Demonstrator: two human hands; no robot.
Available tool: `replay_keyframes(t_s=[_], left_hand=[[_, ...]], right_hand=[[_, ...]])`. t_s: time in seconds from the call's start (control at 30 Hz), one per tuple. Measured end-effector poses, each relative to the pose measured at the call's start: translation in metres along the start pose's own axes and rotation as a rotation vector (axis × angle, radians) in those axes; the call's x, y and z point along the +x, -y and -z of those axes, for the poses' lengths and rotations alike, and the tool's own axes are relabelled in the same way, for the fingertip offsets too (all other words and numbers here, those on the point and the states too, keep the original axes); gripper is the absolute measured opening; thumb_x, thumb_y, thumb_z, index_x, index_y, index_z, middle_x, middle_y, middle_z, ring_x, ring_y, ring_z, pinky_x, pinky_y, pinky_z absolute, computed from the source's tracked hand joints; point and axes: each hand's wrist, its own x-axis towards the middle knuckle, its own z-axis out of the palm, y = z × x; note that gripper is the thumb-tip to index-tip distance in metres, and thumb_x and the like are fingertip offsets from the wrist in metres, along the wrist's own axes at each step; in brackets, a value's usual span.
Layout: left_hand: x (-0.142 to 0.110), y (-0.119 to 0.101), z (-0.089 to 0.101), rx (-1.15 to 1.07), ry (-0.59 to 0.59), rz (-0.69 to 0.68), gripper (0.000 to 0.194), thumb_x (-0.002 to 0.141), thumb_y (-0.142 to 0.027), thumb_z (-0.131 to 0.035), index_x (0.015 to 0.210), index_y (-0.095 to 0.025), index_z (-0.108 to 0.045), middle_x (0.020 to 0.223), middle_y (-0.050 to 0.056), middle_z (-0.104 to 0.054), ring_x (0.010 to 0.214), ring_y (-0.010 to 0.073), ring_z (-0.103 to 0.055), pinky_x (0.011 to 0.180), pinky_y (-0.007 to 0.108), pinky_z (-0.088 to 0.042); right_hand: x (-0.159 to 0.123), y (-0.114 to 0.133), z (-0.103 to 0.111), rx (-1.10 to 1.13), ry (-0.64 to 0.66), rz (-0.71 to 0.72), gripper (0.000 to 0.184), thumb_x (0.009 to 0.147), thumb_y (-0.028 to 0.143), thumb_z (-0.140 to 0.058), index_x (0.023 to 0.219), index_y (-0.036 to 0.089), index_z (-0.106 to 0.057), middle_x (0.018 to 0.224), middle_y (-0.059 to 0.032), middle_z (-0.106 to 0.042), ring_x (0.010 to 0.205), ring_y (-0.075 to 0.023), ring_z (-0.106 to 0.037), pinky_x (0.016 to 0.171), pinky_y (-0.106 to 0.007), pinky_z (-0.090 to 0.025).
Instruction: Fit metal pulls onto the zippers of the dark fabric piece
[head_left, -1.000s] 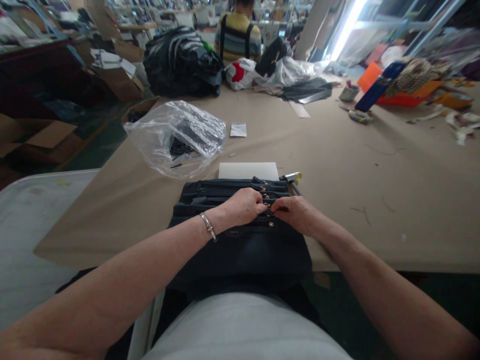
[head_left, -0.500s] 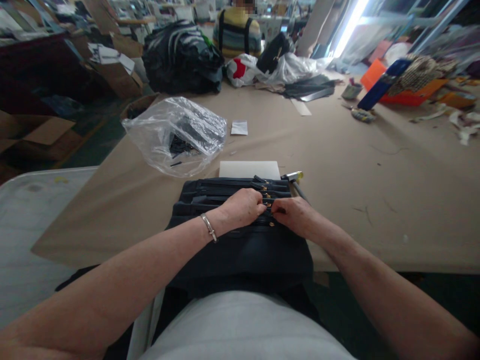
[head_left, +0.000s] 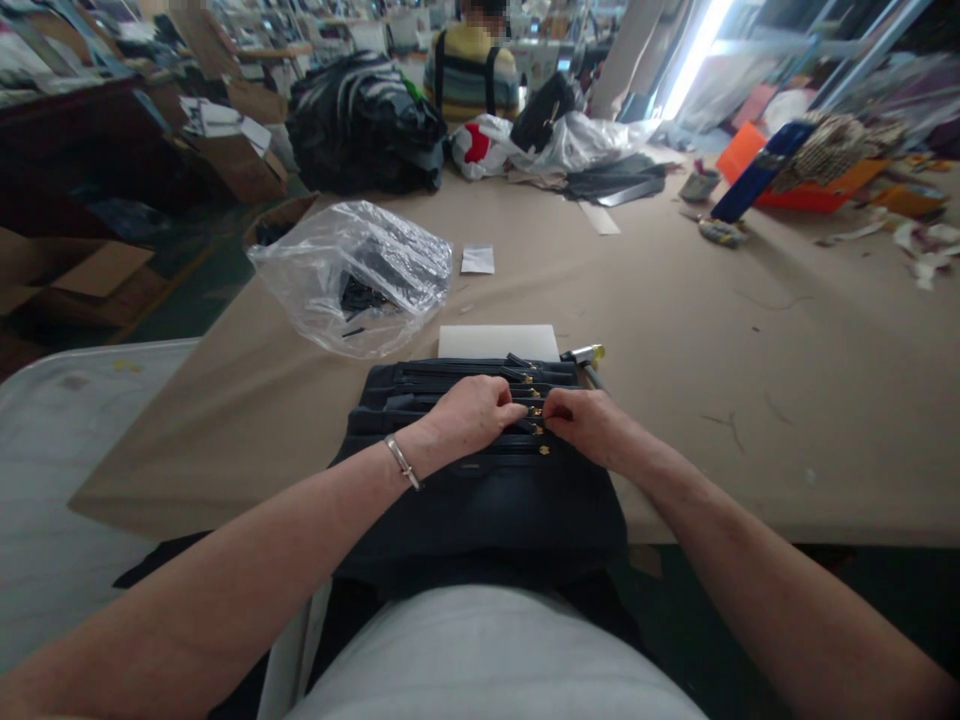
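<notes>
Dark navy bag pieces (head_left: 487, 510) lie overlapped at the table's front edge, with several zippers showing in rows. Gold zipper sliders (head_left: 544, 450) line up near their right side, some with short dark pulls. My left hand (head_left: 472, 412), with a bracelet at the wrist, is closed, thumb and fingers pinched at a zipper pull beside one gold slider. Just right of that slider, my right hand (head_left: 581, 418) is closed at the zipper's end; its fingers hide what they pinch.
A white card (head_left: 499, 342) and a hammer (head_left: 583, 355) lie behind the bag pieces. A clear plastic bag (head_left: 360, 270) holds small dark parts. Farther back are a black bundle (head_left: 367, 120), an orange bin (head_left: 810, 195) and a seated person (head_left: 472, 75).
My left hand has shifted slightly left, its thumb now stretched toward the slider, uncovering more of the zipper row. My right hand stays almost in place.
</notes>
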Motion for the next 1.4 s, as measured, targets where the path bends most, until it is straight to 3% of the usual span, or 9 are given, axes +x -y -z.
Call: replay_keyframes(t_s=[0.1, 0.2, 0.33, 0.47, 0.67, 0.8, 0.97, 1.17, 1.4], left_hand=[[-0.006, -0.007, 0.007, -0.471, -0.018, 0.087, 0.047, 0.082, -0.063, -0.050, 0.084, -0.017, -0.059, 0.065, -0.001, -0.055, 0.055, 0.0110, -0.048, 0.051, 0.022, -0.037], [-0.010, -0.018, 0.009, -0.889, 0.054, 0.233, 0.064, 0.079, -0.076, -0.038, 0.097, -0.019, -0.058, 0.064, -0.002, -0.052, 0.049, 0.0090, -0.046, 0.043, 0.019, -0.035], [-0.012, -0.030, 0.003, -1.128, -0.015, 0.329, 0.063, 0.077, -0.077, -0.043, 0.092, -0.018, -0.059, 0.075, 0.002, -0.060, 0.064, 0.0126, -0.058, 0.050, 0.021, -0.044], [-0.015, -0.032, -0.003, -1.229, -0.001, 0.354, 0.057, 0.080, -0.071, -0.048, 0.088, -0.016, -0.059, 0.076, 0.004, -0.060, 0.065, 0.0130, -0.059, 0.049, 0.020, -0.045], [-0.026, -0.023, -0.003, -1.248, 0.083, 0.401, 0.047, 0.088, -0.062, -0.042, 0.090, -0.016, -0.056, 0.070, 0.001, -0.055, 0.051, 0.0097, -0.053, 0.039, 0.018, -0.037], [-0.030, -0.021, -0.005, -1.208, 0.256, 0.349, 0.028, 0.088, -0.044, -0.052, 0.085, -0.016, -0.054, 0.068, 0.002, -0.057, 0.052, 0.0105, -0.057, 0.041, 0.016, -0.037], [-0.033, -0.023, -0.005, -1.226, 0.422, 0.314, 0.024, 0.089, -0.037, -0.050, 0.078, -0.015, -0.054, 0.064, 0.001, -0.055, 0.048, 0.0110, -0.056, 0.035, 0.016, -0.035], [-0.030, -0.027, -0.005, -0.988, 0.254, 0.261, 0.017, 0.081, -0.029, -0.058, 0.070, -0.016, -0.053, 0.052, -0.003, -0.051, 0.041, 0.0070, -0.046, 0.034, 0.014, -0.029], [-0.024, -0.028, -0.016, -0.713, 0.135, 0.221, 0.020, 0.075, -0.030, -0.060, 0.064, -0.016, -0.054, 0.044, -0.005, -0.048, 0.039, 0.0062, -0.042, 0.039, 0.016, -0.029]], right_hand=[[-0.008, 0.022, 0.004, 0.053, -0.162, 0.118, 0.009, 0.087, 0.017, -0.055, 0.084, 0.019, -0.062, 0.080, -0.0008, -0.060, 0.066, -0.0124, -0.053, 0.060, -0.023, -0.037], [-0.013, 0.051, 0.003, 0.102, -0.217, 0.274, 0.009, 0.091, 0.025, -0.055, 0.095, 0.021, -0.063, 0.093, -0.0044, -0.060, 0.081, -0.0165, -0.057, 0.070, -0.026, -0.043], [-0.009, 0.075, -0.006, -0.005, -0.238, 0.367, 0.008, 0.088, 0.026, -0.061, 0.094, 0.019, -0.063, 0.101, -0.0081, -0.060, 0.106, -0.0252, -0.051, 0.091, -0.036, -0.042], [-0.004, 0.076, -0.011, 0.047, -0.211, 0.361, 0.006, 0.087, 0.017, -0.059, 0.087, 0.020, -0.063, 0.097, -0.0062, -0.062, 0.100, -0.0229, -0.053, 0.089, -0.036, -0.043], [-0.006, 0.056, -0.001, 0.531, -0.155, 0.082, 0.006, 0.084, 0.024, -0.058, 0.081, 0.019, -0.059, 0.071, 0.0010, -0.061, 0.063, -0.0129, -0.055, 0.058, -0.023, -0.043], [-0.010, 0.044, -0.001, 0.722, -0.195, -0.024, 0.016, 0.077, 0.033, -0.065, 0.081, 0.019, -0.059, 0.071, 0.0004, -0.059, 0.062, -0.0136, -0.054, 0.056, -0.024, -0.043], [-0.018, 0.042, -0.005, 0.995, -0.134, -0.048, 0.017, 0.075, 0.031, -0.071, 0.080, 0.019, -0.059, 0.066, 0.0024, -0.058, 0.057, -0.0113, -0.054, 0.054, -0.022, -0.044], [-0.033, 0.036, 0.002, 1.194, -0.036, -0.185, 0.022, 0.076, 0.034, -0.072, 0.090, 0.018, -0.064, 0.071, -0.0008, -0.064, 0.063, -0.0126, -0.060, 0.060, -0.023, -0.049], [-0.036, 0.025, 0.004, 0.849, -0.102, -0.214, 0.023, 0.075, 0.037, -0.069, 0.082, 0.015, -0.067, 0.062, 0.0010, -0.059, 0.053, -0.0097, -0.051, 0.050, -0.020, -0.042]])
